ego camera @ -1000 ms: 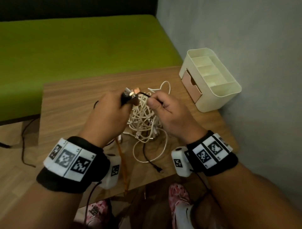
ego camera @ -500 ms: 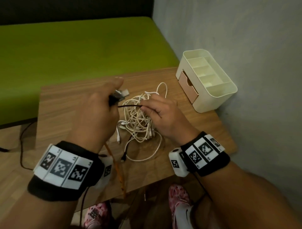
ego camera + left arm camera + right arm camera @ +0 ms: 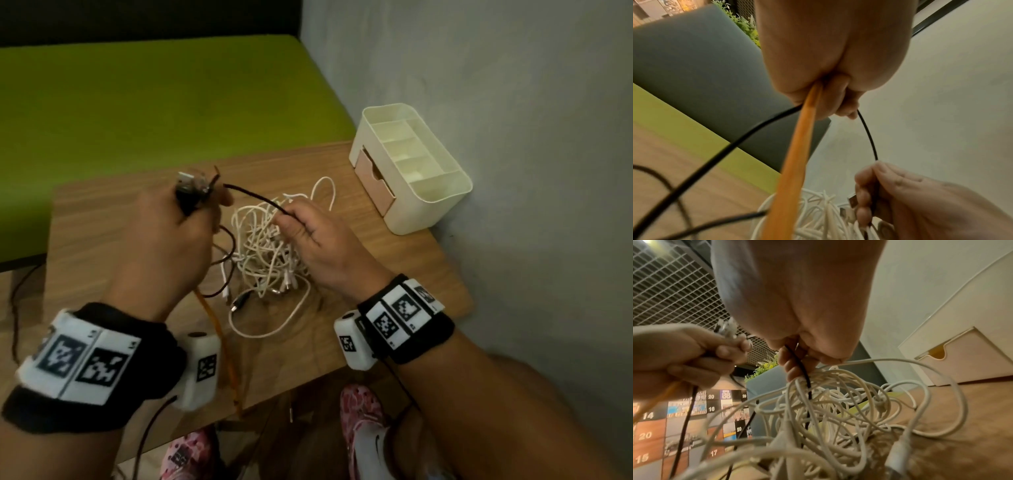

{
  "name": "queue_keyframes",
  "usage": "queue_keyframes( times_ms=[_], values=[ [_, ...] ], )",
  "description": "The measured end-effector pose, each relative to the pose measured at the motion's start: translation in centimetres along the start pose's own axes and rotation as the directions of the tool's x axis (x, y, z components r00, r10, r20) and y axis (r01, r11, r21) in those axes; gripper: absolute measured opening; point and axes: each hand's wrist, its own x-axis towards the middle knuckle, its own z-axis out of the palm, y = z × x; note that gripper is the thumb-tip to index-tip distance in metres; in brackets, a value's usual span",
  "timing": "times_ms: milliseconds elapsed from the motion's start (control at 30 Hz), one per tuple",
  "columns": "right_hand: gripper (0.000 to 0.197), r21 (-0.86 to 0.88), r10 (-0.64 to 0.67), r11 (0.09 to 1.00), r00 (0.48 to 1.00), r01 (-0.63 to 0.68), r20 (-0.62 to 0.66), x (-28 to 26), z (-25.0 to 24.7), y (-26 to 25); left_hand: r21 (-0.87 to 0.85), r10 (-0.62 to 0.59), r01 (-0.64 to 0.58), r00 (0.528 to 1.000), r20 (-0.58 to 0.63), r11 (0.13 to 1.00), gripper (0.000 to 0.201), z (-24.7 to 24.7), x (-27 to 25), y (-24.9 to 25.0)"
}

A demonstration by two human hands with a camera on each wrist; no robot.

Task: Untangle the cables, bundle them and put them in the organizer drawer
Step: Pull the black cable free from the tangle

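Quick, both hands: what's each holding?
Left hand: grips cable plugs and orange cable.
Right hand: pinches black cable.

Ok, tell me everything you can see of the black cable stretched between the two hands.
The black cable is thin and dark, with a smooth round jacket. One end sits in the left hand, gripped together with a bunch of connectors and an orange cable. From there it spans through the air, slightly slack, to the right hand, which pinches it. Below those fingers it runs down into the white cable tangle on the wooden table.
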Motion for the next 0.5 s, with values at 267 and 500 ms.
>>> queue_keyframes(
  times_ms=[267,500],
  values=[
    [0.022,-0.008,-0.131,0.991,0.988,0.131,-0.079,0.2,0.3,0.3,0.224,0.074,-0.088,0.995,0.070,0.971,0.032,0.2,-0.7,0.1],
    [0.020,0.058,-0.028,0.998,0.998,0.025,0.057,0.0,-0.1,-0.7,0.141,0.102,-0.107,0.994,0.045,0.984,0.024,0.2,-0.7,0.7]
  ],
)
